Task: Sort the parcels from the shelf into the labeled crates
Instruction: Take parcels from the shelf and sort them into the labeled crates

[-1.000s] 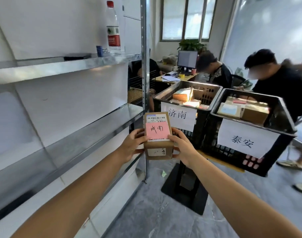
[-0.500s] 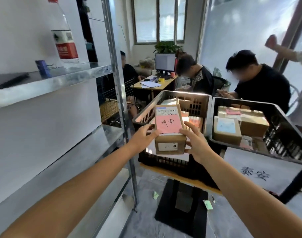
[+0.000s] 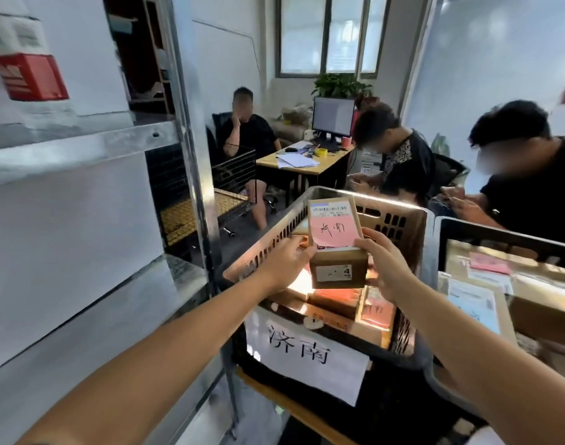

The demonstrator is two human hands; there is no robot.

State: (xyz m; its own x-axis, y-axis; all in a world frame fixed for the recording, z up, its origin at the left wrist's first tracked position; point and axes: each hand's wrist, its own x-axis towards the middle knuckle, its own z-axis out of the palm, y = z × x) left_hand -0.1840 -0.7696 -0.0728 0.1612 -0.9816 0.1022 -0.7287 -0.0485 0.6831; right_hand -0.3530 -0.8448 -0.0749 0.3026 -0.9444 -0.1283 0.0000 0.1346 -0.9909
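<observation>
Office floor behind, metal shelf (image 3: 82, 149) at left edge. Both hands, left hand (image 3: 282, 263) and right hand (image 3: 385, 268), clamp a small cardboard parcel (image 3: 337, 248) by its sides, held above the open 济南 crate (image 3: 403, 220); second crate (image 3: 506, 234) just right.

Parcel-sorting office: metal shelf (image 3: 82, 146), labeled crates (image 3: 400, 220), desk (image 3: 303, 165), monitor (image 3: 334, 117).

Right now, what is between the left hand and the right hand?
The head view shows a small cardboard parcel with a pink note; the left hand and right hand grip its sides.
</observation>
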